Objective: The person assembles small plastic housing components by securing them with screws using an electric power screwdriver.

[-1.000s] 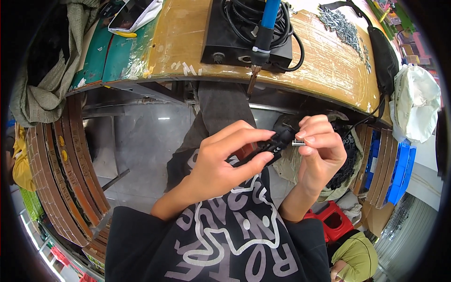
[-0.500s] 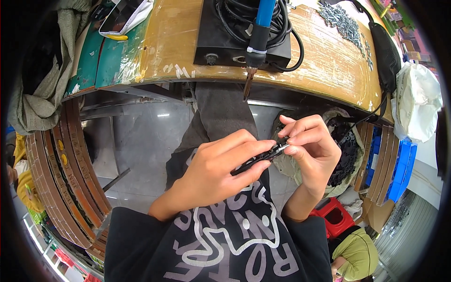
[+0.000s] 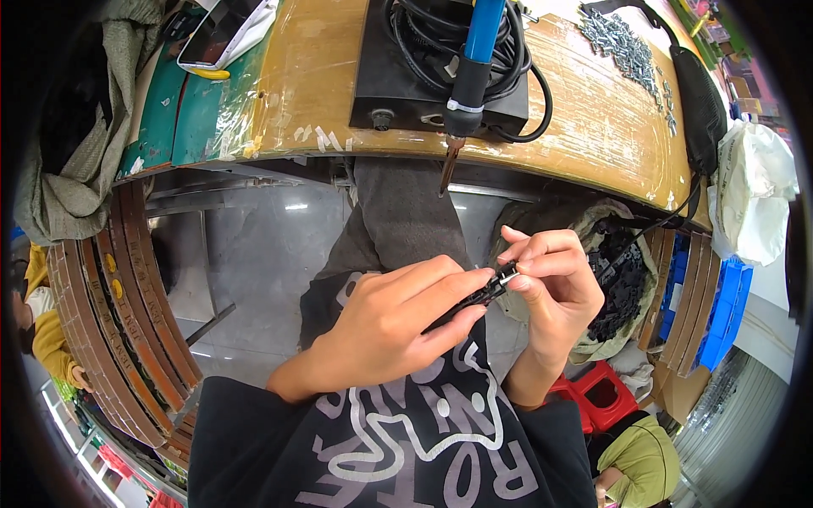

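Observation:
Above my lap, my left hand (image 3: 385, 317) grips a slim black plastic part (image 3: 476, 298) between thumb and fingers, most of it hidden in the palm. At the part's far end, the thumb and fingertips of my right hand (image 3: 555, 288) close on a small silvery metal piece (image 3: 507, 278), which touches the black part. A tool like a soldering iron, with a blue handle (image 3: 481, 38), hangs tip down over the table edge ahead of my hands.
A black box (image 3: 398, 85) with coiled cable stands on the wooden table (image 3: 309, 93). Small metal pins (image 3: 622, 51) lie in a pile at the right. Below them, a sack (image 3: 584, 343) holds black parts. Stacked brown trays (image 3: 127, 313) rise at left; a red stool (image 3: 605, 394) and another person are lower right.
Both hands have lowered slightly in view with the black part. My right fingers have shifted a little at its end, still closed around the metal piece.

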The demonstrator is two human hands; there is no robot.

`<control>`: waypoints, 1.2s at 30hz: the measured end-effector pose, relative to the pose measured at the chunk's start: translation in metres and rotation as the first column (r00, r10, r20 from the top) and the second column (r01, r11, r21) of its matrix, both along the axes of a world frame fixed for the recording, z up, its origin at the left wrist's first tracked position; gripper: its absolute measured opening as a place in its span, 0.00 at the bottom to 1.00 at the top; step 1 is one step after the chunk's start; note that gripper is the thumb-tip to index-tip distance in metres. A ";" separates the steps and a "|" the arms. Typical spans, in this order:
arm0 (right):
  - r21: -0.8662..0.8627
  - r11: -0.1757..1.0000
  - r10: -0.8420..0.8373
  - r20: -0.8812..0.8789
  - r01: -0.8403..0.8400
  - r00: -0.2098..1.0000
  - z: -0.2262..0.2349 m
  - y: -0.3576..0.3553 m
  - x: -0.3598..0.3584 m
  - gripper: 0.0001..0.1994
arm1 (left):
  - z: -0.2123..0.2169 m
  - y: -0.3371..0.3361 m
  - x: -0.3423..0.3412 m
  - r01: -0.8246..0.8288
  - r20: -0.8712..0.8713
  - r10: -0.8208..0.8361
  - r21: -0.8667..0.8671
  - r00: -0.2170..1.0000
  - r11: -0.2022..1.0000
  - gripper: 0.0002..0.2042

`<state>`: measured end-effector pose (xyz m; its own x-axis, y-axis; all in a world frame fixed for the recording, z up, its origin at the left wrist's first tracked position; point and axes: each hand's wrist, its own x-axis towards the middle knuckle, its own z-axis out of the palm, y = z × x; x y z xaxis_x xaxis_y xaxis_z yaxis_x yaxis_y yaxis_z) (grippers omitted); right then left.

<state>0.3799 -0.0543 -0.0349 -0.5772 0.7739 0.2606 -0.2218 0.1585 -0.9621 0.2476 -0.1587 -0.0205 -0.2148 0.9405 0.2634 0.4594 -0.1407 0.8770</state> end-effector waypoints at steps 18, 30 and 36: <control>0.056 0.992 0.097 0.194 -0.110 0.976 -0.015 0.008 0.009 0.05 | -0.042 0.009 -0.004 0.275 0.811 -0.091 -0.089 0.578 0.957 0.08; -0.402 0.841 0.368 -0.065 -0.362 0.927 -0.063 0.007 -0.007 0.06 | -0.085 0.002 -0.004 0.505 0.944 0.157 0.011 -0.289 0.863 0.13; -0.529 0.848 0.192 0.261 -0.026 0.946 -0.064 -0.003 -0.020 0.08 | -0.093 0.008 0.002 -0.057 0.876 0.303 -0.305 0.375 0.951 0.06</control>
<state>0.3604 -0.0577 -0.0988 -0.6506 0.6743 -0.3494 0.0962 -0.3831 -0.9187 0.2492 -0.1511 -0.1131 -0.3776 0.8461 -0.3761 -0.6312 0.0620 0.7732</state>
